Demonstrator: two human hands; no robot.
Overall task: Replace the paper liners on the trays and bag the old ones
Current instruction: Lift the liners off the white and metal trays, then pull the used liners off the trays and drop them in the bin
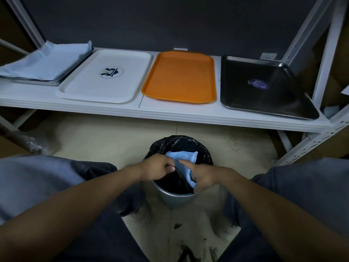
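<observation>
Lower centre: left hand [160,166] pinches the black plastic bag [204,154] open so right hand [204,175], gripping, can stuff the crumpled blue paper liner [182,157] in.

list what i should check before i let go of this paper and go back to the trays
1. Bag mouth held open: left hand pinches the edge of the black bag - ok
2. Blue paper fully inside the bag: its top sticks up above the rim - not ok
3. Grip on the paper: right hand holds it - ok
4. Bin upright on the floor - ok
5. White tray, orange tray and dark tray stripped bare - ok
6. Blue sheets on the leftmost tray are fresh liners - cannot tell
</observation>
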